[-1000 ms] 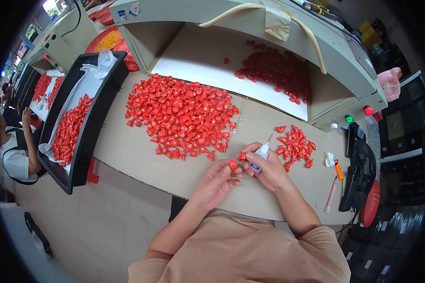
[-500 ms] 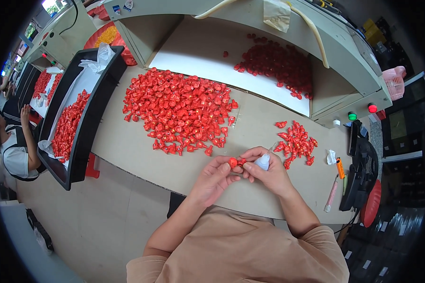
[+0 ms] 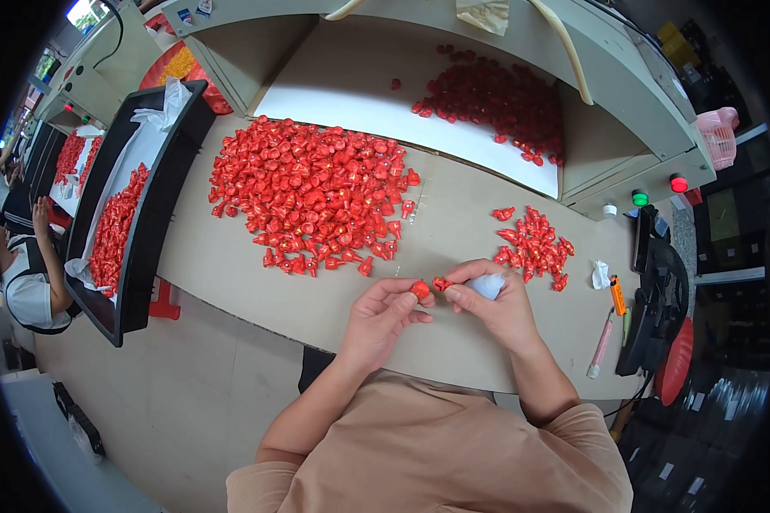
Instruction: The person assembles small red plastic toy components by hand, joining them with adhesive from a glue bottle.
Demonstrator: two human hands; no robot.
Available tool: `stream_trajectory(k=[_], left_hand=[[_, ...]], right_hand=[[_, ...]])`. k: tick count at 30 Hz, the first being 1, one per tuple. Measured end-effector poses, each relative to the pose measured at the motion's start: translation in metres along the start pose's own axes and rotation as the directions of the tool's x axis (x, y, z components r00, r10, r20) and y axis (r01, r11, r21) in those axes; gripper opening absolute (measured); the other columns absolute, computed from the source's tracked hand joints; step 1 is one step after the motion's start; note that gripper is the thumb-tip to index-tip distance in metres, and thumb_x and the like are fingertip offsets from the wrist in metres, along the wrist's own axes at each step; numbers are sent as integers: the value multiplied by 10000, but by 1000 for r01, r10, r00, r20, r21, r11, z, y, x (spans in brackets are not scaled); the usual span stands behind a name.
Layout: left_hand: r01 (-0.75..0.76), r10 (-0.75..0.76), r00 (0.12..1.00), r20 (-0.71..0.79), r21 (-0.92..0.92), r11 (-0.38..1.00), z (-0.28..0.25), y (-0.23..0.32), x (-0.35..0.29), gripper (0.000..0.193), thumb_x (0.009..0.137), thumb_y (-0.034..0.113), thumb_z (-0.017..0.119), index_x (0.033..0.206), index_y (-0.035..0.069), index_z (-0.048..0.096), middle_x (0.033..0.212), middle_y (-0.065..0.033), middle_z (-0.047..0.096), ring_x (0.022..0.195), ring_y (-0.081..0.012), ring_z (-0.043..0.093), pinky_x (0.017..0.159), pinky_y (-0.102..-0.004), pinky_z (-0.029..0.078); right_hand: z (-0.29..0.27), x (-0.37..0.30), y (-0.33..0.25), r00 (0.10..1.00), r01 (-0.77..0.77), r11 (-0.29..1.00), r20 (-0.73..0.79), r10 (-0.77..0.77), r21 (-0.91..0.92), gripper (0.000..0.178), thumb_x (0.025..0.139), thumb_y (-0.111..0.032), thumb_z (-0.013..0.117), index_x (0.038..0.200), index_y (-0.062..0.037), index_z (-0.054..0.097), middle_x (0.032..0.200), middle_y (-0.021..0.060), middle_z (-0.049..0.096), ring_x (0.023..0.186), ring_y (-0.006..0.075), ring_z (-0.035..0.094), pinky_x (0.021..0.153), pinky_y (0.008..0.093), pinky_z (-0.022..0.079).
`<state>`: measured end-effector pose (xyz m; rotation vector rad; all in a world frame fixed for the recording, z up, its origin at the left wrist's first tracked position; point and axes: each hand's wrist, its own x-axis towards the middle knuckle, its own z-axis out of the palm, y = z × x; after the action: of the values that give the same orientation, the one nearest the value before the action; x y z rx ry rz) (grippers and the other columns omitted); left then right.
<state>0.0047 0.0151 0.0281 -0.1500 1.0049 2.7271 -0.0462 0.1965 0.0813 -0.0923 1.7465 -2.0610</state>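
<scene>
Over the near edge of the table, my left hand point(image 3: 379, 318) pinches a small red rounded plastic piece point(image 3: 420, 290) between thumb and fingers. A short gap away, my right hand point(image 3: 498, 308) grips a second small red piece point(image 3: 441, 283) at its fingertips. That same hand also has a pale bluish-white, soft-looking bottle point(image 3: 488, 285) tucked in it; its lower part is hidden by the fingers. Beyond my left hand spreads a large heap of red plastic pieces point(image 3: 316, 188). Past my right hand lies a smaller group of red pieces with narrow ends point(image 3: 535, 244).
A grey-beige bench hood point(image 3: 624, 137) shelters more red pieces point(image 3: 496, 98) on a white surface. At left stands a black tray point(image 3: 137, 291) of red parts. An orange lighter-like item point(image 3: 618, 295), a pink pen-like stick point(image 3: 601, 349) and a black fan point(image 3: 654, 299) are at right. Another person point(image 3: 38, 274) sits far left.
My hands have drawn slightly apart, so the two red pieces that were together now have a gap between them. The view has shifted a little.
</scene>
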Motion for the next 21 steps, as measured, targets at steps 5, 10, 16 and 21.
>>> stream_trajectory(k=[5, 10, 16, 21], left_hand=[[-22, 23, 1000, -4, 34, 999, 2, -3, 1, 180, 928, 55, 541, 1100, 11, 566, 1063, -109, 638, 954, -191, 626, 796, -361, 534], [-42, 43, 999, -7, 78, 996, 4, -4, 0, 179, 922, 46, 548, 1095, 3, 570, 1056, -108, 641, 948, -186, 628, 787, -352, 543], [-71, 78, 996, -34, 167, 983, 7, -6, -1, 181, 910, 41, 569, 1083, -9, 590, 1044, -106, 644, 923, -166, 630, 769, -322, 555], [-67, 96, 995, -35, 488, 870, 6, 8, 0, 170, 894, 59, 608, 1052, 3, 639, 960, -63, 666, 844, -103, 617, 754, -251, 521]], right_hand=[[5, -5, -5, 951, 300, 886, 45, -305, -353, 135, 787, 22, 692, 914, 0, 654, 916, 75, 647, 812, 143, 617, 715, 264, 500], [8, -6, -10, 944, 317, 828, 69, -323, -463, 146, 757, 25, 706, 894, -3, 666, 903, 89, 657, 855, 170, 630, 751, 282, 497], [4, -8, -15, 921, 372, 713, 139, -365, -593, 150, 750, 23, 703, 890, -14, 666, 869, 86, 662, 802, 170, 643, 695, 276, 506], [0, -7, -5, 927, 361, 727, 137, -350, -584, 133, 762, 7, 705, 885, -18, 662, 861, 84, 661, 763, 175, 648, 657, 277, 513]])
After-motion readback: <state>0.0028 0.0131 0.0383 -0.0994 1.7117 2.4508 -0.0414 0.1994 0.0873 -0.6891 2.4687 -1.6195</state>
